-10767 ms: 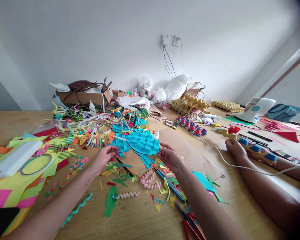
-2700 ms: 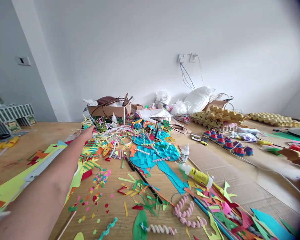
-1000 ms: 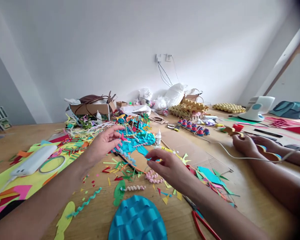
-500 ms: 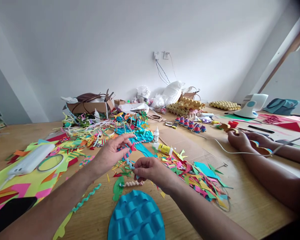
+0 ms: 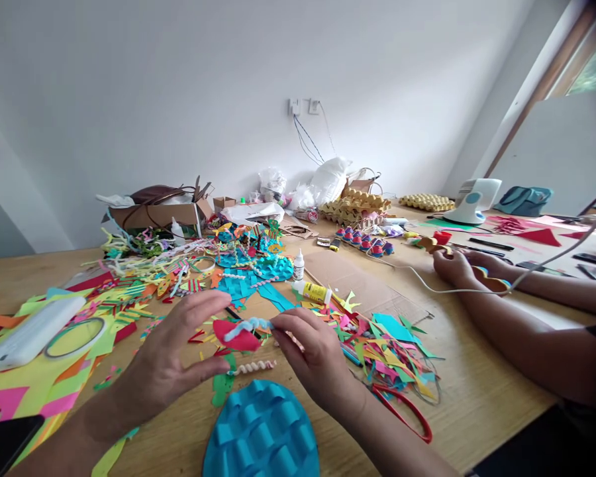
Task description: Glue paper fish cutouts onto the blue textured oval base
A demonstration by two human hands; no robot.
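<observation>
Between my thumb and fingers, my right hand [image 5: 308,344] pinches the end of a twisted light-blue pipe cleaner [image 5: 251,324]. A red paper piece [image 5: 237,336] is joined to its other end. My left hand [image 5: 179,344] is spread just left of the red piece, thumb and fingers apart, with nothing in its grasp. Below both hands a blue oval [image 5: 263,430] with rows of raised paper loops lies on the table. A green paper shape with a coiled white-and-pink pipe cleaner [image 5: 253,368] rests between the oval and my hands.
Red-handled scissors [image 5: 404,411] lie by my right forearm. Paper scraps [image 5: 387,351], a yellow glue stick [image 5: 314,292] and a white glue bottle [image 5: 298,265] are farther forward. At right, another person's hands [image 5: 451,268] hold something yellowish. A white cable [image 5: 437,290] crosses the table there.
My left hand has let go, opened and moved left and nearer. The pipe cleaner in my right hand has turned, so the red paper faces me. The scissors have come into view.
</observation>
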